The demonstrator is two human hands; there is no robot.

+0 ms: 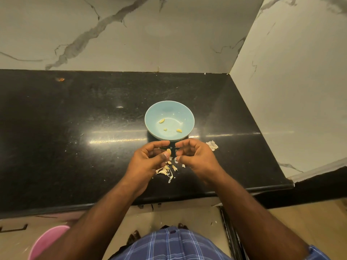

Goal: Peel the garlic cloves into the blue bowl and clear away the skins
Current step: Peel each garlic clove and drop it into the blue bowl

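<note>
The blue bowl point(150, 117) stands on the black counter point(75, 128) with three peeled garlic cloves point(161, 120) inside. Just in front of it, my left hand point(150, 158) pinches a garlic clove point(169, 151) between thumb and fingers. My right hand point(197, 156) is close beside it with fingers curled, pinching a small scrap of skin point(176, 159) at its thumb tip. Below the hands lies a heap of garlic skins point(166, 170) on the counter.
A larger piece of skin point(212, 145) lies to the right of my right hand. Marble walls close the counter at the back and right. The counter's front edge runs below my wrists. A pink bin point(47, 241) stands on the floor at lower left.
</note>
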